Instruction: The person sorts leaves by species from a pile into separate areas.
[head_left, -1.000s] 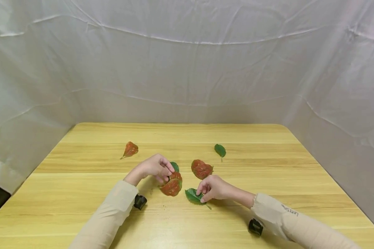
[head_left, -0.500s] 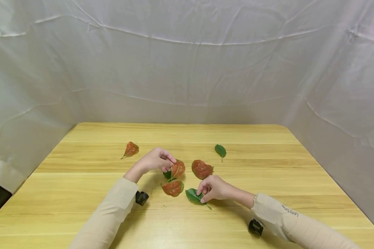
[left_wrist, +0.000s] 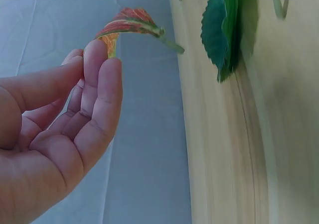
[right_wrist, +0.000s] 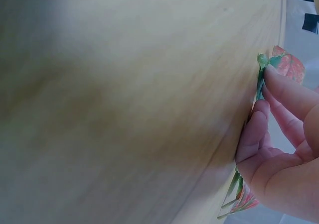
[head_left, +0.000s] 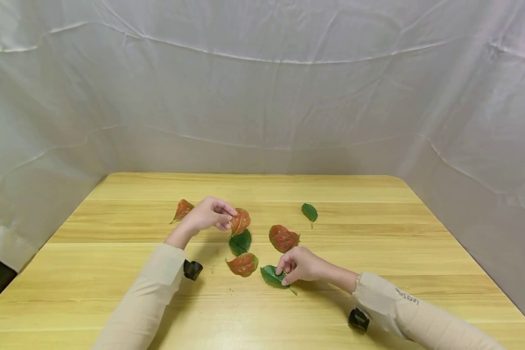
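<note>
Between thumb and fingertips, my left hand point(head_left: 212, 214) pinches a red leaf point(head_left: 240, 221), which the left wrist view shows raised off the table with its stem outward. Just below it in the head view lies a dark green leaf point(head_left: 240, 242), and nearer me a red leaf with green edges point(head_left: 242, 265). My right hand point(head_left: 304, 265) is low over the table, thumb and fingers pinching a serrated green leaf point(head_left: 271, 275) whose stem pokes out beneath the thumb. Beyond that hand rest overlapping red leaves point(head_left: 283, 238).
Another red leaf point(head_left: 183, 210) lies at the far left, partly behind the left hand. At the back right is a small green leaf point(head_left: 309, 212). Small crumbs dot the wooden table point(head_left: 332, 321), and a pale curtain point(head_left: 262, 97) surrounds its far sides.
My left hand has lifted the red leaf away from the nearer red one and carried it up and left, uncovering the dark green leaf. The right hand stays put.
</note>
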The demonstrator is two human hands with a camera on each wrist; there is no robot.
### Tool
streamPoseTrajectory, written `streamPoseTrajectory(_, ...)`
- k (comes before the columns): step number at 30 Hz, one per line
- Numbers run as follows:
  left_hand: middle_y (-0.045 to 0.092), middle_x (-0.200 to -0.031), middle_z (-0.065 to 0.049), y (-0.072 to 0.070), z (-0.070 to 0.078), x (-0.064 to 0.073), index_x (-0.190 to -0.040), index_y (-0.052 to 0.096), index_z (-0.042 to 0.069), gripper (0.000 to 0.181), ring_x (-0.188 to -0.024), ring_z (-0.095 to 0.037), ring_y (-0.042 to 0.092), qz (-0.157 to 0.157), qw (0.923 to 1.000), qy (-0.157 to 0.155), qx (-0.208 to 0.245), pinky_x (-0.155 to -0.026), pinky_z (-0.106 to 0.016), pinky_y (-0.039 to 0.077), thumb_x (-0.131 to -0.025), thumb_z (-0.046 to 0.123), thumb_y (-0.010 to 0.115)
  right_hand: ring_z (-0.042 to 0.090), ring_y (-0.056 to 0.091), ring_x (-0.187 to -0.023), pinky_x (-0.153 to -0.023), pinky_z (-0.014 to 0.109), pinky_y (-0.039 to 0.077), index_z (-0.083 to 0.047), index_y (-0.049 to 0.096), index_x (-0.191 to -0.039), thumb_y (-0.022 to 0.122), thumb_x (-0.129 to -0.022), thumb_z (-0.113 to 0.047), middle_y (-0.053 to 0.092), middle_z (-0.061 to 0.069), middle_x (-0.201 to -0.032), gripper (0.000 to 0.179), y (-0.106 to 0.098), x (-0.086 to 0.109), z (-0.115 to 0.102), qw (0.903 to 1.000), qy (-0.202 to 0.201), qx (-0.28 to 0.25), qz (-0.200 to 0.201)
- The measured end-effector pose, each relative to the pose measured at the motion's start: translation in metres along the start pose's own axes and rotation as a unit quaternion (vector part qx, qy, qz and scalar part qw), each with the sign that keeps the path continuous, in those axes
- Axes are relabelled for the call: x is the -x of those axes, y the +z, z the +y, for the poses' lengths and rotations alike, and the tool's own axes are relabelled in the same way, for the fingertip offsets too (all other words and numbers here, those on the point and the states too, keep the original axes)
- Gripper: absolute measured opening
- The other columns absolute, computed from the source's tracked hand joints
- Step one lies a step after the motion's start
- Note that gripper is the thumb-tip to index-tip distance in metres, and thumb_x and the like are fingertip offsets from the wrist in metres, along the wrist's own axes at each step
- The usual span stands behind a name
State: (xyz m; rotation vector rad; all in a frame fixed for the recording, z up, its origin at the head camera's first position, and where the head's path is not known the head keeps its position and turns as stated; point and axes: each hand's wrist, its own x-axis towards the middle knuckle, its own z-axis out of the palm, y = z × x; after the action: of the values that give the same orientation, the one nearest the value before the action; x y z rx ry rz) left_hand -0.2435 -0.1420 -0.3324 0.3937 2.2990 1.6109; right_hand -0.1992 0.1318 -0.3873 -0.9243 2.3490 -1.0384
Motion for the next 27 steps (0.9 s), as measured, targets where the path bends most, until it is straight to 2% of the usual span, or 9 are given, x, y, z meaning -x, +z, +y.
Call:
streamPoseTrajectory(12, 0.06, -0.082, -0.014, -0.024, -0.011, -0.004, -0.102, 0.055, -0.017, 0.019, -0.066, -0.018, 0.061, 0.045, 0.9987, -0.014, 0.017, -0.071, -0.039, 0.05, -0.085, -0.01, 0.049, 0.003, 0.04, -0.052, -0.046, 0.016, 0.034, -0.002, 0.067, -0.076, 0.074, -0.067, 0.002, 0.048, -0.007, -0.062, 0.012, 0.001, 0.0, 0.003, 1.0, 0.0, 0.003, -0.001)
streamPoseTrajectory(20, 0.059, -0.085, -0.014, -0.041, -0.015, -0.005, -0.106, 0.054, -0.017, 0.022, -0.07, -0.02, 0.062, 0.068, 0.9971, -0.03, 0.016, -0.075, -0.041, 0.049, -0.087, -0.008, 0.049, 0.003, 0.041, -0.053, -0.047, 0.016, 0.035, -0.002, 0.066, -0.076, 0.074, -0.067, 0.003, 0.048, -0.006, -0.062, 0.012, 0.0, 0.0, 0.002, 1.0, 0.0, 0.003, 0.001)
streamPoseTrajectory(27, 0.059, -0.09, -0.016, -0.053, -0.022, -0.006, -0.109, 0.051, -0.018, 0.024, -0.069, -0.017, 0.06, 0.091, 0.994, -0.049, 0.037, -0.075, -0.037, 0.049, -0.087, -0.009, 0.047, 0.003, 0.042, -0.054, -0.049, 0.017, 0.037, -0.003, 0.066, -0.077, 0.074, -0.068, 0.001, 0.048, -0.007, -0.062, 0.012, 0.0, -0.001, 0.001, 0.9999, -0.004, 0.011, 0.0)
